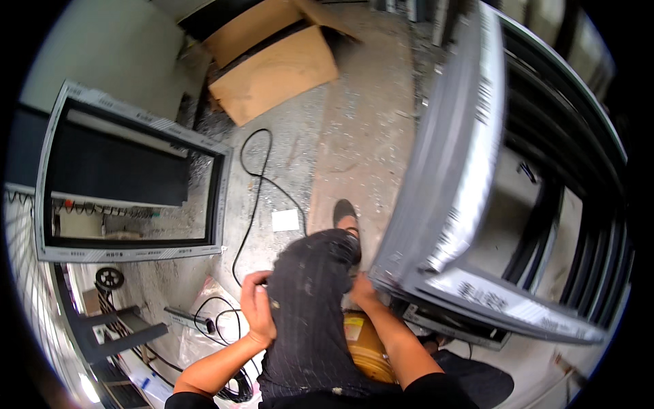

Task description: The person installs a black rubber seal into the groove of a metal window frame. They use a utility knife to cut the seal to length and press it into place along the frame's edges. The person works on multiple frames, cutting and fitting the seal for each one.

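My left hand (257,310) rests against the side of my dark-trousered leg (306,307), its fingers loosely bent and nothing in them. On the other side of that leg is my right hand (363,292), close to the lower corner of a stack of grey window frames (436,191). Its fingers are small and partly hidden, so I cannot tell whether it touches the frames. The stack leans on the right, with printed protective film on its faces. A yellow-brown bucket (368,344) shows beneath me, between my leg and right forearm.
A single rectangular frame (129,255) stands at the left. An open cardboard box (272,71) sits at the far side. A black cable (257,175) loops over the debris-strewn floor beside a white sheet (285,220). A grey metal bar (187,319) lies near clear plastic.
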### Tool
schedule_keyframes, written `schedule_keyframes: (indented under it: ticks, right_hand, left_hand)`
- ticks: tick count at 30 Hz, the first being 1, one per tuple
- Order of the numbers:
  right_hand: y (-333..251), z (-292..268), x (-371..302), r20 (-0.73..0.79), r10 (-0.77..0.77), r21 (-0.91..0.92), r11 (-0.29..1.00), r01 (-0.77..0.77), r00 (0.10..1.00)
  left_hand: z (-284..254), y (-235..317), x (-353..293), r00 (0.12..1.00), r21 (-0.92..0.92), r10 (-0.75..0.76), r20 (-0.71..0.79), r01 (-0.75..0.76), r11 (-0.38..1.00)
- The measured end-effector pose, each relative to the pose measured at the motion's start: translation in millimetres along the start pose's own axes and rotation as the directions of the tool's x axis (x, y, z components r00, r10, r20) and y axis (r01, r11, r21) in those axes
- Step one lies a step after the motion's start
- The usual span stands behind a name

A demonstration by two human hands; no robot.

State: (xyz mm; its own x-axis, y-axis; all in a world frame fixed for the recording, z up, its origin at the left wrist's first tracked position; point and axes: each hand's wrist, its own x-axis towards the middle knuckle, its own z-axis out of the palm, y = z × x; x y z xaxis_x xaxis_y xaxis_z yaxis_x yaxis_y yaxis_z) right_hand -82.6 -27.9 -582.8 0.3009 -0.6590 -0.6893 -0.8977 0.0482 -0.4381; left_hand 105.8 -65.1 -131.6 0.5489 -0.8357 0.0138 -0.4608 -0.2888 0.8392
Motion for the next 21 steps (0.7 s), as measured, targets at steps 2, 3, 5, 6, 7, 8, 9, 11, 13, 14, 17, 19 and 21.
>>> schedule_keyframes:
  ticks: [2, 3, 5, 6, 7, 8, 9, 11, 13, 14, 17, 19, 21]
  right_hand:
    - [27, 15, 2, -0.195, -0.266, -0.269, 0.940, 0.209, 0.944]
    - [35, 20, 7, -0.257, -0.349, -0.400, 0.887, 0.230, 0.901]
    - [39, 16, 17, -0.266, -0.313, -0.526, 0.840, 0.135, 0.912]
    - [40, 8, 13, -0.235, -0.277, -0.487, 0.863, 0.134, 0.932]
    - [39, -2, 7, -0.205, -0.240, -0.441, 0.888, 0.129, 0.949]
    - [39, -12, 1, -0.168, -0.207, -0.410, 0.904, 0.123, 0.964]
    - [38, -24, -6, -0.137, -0.173, -0.369, 0.923, 0.112, 0.975]
    - [32, -42, -17, -0.099, -0.117, -0.302, 0.950, 0.083, 0.988]
    - [19, -59, -28, -0.059, -0.090, -0.223, 0.972, 0.075, 0.994]
    - [11, -66, -34, -0.041, -0.090, -0.179, 0.980, 0.081, 0.995]
    - [-24, -89, -56, 0.002, -0.123, -0.006, 0.992, 0.123, 0.992]
    - [-52, -103, -73, 0.034, -0.190, 0.164, 0.969, 0.182, 0.981]
    - [-81, -121, -98, 0.069, -0.270, 0.334, 0.914, 0.232, 0.961]
  left_hand:
    - [-2, -2, 0, 0.999, -0.023, -0.033, -0.007, 0.032, 0.999]
    - [-3, 1, 1, 1.000, -0.030, -0.025, 0.001, 0.025, 0.999]
    - [0, 9, 10, 1.000, -0.039, 0.010, 0.025, -0.009, 0.999]
    - [0, 10, 12, 0.999, -0.046, 0.025, 0.040, -0.023, 0.999]
    - [1, 10, 14, 0.999, -0.060, 0.024, 0.044, -0.022, 0.998]
    - [1, 9, 14, 0.999, -0.075, 0.018, 0.042, -0.015, 0.997]
    - [0, 8, 15, 0.999, -0.077, 0.009, 0.037, -0.007, 0.997]
    - [2, 8, 17, 0.999, -0.091, 0.007, 0.047, -0.003, 0.996]
    - [4, 8, 17, 0.999, -0.103, -0.003, 0.044, 0.008, 0.995]
    - [5, 8, 18, 0.999, -0.110, -0.005, 0.041, 0.009, 0.994]
    - [7, 10, 21, 0.997, -0.098, -0.007, 0.071, 0.014, 0.995]
    - [13, 6, 22, 0.976, -0.287, -0.201, 0.085, 0.217, 0.933]
    - [23, -10, 34, 0.927, -0.542, -0.352, 0.131, 0.364, 0.757]
